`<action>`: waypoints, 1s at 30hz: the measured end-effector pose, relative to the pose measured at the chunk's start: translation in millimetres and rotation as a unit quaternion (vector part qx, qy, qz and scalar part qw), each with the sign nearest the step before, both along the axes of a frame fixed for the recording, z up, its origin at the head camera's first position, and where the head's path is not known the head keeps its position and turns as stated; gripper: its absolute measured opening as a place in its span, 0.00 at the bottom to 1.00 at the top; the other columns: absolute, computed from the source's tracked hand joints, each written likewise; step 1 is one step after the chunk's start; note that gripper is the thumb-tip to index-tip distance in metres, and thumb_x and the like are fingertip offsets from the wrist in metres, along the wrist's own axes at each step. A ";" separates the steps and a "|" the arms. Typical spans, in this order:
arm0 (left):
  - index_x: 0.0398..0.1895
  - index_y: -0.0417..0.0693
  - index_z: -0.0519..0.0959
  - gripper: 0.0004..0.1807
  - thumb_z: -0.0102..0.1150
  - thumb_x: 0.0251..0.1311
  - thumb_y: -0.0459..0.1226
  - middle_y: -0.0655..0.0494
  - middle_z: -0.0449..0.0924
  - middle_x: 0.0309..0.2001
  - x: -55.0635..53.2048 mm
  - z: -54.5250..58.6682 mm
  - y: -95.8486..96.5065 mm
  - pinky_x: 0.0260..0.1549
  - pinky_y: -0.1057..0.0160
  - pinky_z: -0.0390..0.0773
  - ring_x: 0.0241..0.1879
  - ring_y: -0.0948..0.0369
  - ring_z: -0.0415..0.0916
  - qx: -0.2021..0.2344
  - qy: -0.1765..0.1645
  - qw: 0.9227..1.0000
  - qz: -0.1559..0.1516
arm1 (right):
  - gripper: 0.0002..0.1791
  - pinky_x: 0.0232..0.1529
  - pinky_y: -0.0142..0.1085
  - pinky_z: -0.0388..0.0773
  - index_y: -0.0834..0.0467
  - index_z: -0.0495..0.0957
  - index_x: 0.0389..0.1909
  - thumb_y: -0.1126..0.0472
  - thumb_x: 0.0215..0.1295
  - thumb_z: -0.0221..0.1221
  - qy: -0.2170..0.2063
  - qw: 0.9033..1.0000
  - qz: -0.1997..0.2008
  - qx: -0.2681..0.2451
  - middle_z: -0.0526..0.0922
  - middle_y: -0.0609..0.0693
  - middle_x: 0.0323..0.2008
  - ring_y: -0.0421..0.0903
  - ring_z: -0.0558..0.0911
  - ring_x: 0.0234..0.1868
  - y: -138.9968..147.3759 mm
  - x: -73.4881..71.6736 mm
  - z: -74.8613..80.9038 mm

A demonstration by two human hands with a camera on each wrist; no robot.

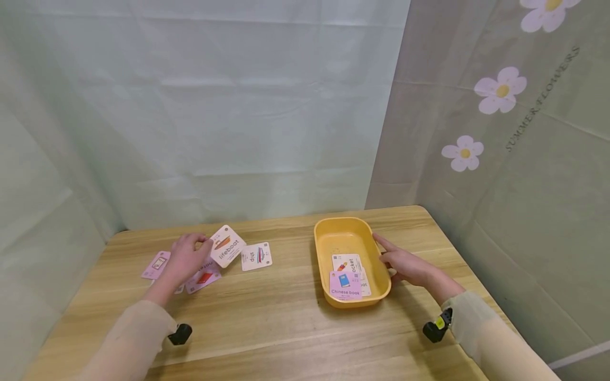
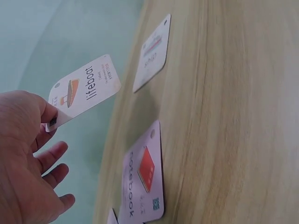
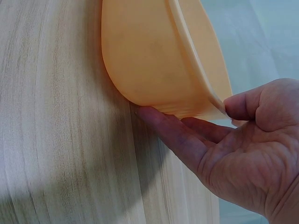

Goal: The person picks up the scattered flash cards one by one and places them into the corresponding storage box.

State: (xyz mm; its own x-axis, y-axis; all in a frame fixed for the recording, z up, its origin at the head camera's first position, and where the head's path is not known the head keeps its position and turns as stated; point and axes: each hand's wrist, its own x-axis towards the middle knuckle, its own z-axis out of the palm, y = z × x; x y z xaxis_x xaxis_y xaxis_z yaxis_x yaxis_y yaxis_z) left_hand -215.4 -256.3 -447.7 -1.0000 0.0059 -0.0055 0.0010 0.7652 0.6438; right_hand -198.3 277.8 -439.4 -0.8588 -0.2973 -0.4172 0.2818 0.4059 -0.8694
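My left hand (image 1: 187, 259) pinches a white lifeboat card (image 1: 227, 246) by its edge between thumb and finger, above the table; the other fingers spread loosely. Below it lies a pink notebook card (image 2: 144, 175), partly hidden by the hand in the head view. A ship card (image 1: 256, 256) lies just right of the lifeboat card. On the right, my right hand (image 1: 405, 264) holds the side of a yellow tray (image 1: 318, 248), thumb at the rim and fingers against the outer wall. Inside the tray are a pink Chinese book card (image 1: 346, 286), a rocket card (image 1: 350, 260) and another partly covered card.
Another pink card (image 1: 155, 264) lies left of the left hand, with a white card's edge showing under the wrist. The wooden table (image 1: 267, 323) backs onto a pale curtain (image 1: 229, 116), and a flower-printed curtain (image 1: 524, 211) hangs along its right side.
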 end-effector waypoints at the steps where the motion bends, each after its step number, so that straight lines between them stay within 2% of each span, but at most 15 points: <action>1: 0.65 0.31 0.69 0.33 0.41 0.79 0.53 0.27 0.57 0.71 -0.1 0.5 0.6 0.65 0.29 0.56 0.70 0.30 0.49 0.000 0.003 1.000 -0.002 | 0.41 0.52 0.59 0.81 0.43 0.36 0.84 0.64 0.76 0.43 -0.001 1.000 -0.001 0.000 0.39 0.60 0.81 0.59 0.72 0.62 0.1 -0.2 -0.5; 15: 0.62 0.35 0.72 0.31 0.43 0.78 0.55 0.34 0.57 0.75 1.6 12.1 16.9 0.65 0.29 0.56 0.73 0.33 0.46 0.023 0.025 0.999 -0.029 | 0.41 0.52 0.60 0.80 0.44 0.36 0.84 0.64 0.77 0.43 0.003 1.000 0.003 -0.002 0.37 0.59 0.82 0.61 0.69 0.66 0.6 1.0 -0.6; 25: 0.58 0.37 0.75 0.26 0.48 0.77 0.52 0.38 0.59 0.75 5.9 25.2 39.6 0.64 0.32 0.59 0.73 0.36 0.48 0.049 0.033 0.997 -0.040 | 0.41 0.52 0.60 0.81 0.44 0.36 0.84 0.64 0.76 0.44 0.001 1.000 0.001 0.001 0.38 0.60 0.82 0.61 0.69 0.66 0.2 1.1 0.8; 30: 0.57 0.38 0.75 0.25 0.48 0.77 0.52 0.40 0.60 0.75 7.1 29.9 50.1 0.64 0.32 0.60 0.74 0.36 0.48 0.045 0.031 0.997 -0.051 | 0.41 0.52 0.59 0.81 0.43 0.36 0.84 0.64 0.77 0.44 -0.001 1.000 -0.001 -0.003 0.38 0.59 0.82 0.60 0.71 0.65 0.2 0.0 0.0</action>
